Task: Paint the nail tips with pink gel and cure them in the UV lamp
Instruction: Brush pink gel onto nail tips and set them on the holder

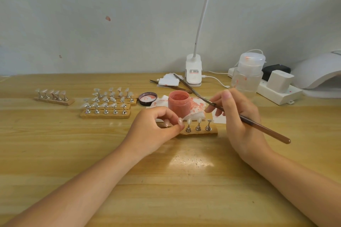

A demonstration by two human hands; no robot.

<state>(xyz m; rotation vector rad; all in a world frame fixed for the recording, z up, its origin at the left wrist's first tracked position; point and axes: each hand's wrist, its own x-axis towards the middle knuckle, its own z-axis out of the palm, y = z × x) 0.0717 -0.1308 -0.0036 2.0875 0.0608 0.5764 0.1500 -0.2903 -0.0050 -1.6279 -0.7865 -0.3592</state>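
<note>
At the centre of the frame, on a wooden worktop [166,180], the left hand [156,129] curls its fingers around the left end of a small wooden holder strip [199,132], where three metal stands carry nail tips [199,120]. Right of centre, the right hand [238,116] pinches a brown-handled brush [262,128], bristles pointing up-left near an open jar of pink gel [179,102]. The jar stands just behind the strip on stained white wipes [197,106], its dark lid [148,98] to the left. Further left sit more strips of nail tips [108,104]. At the far right edge sits the white UV lamp [321,72].
</note>
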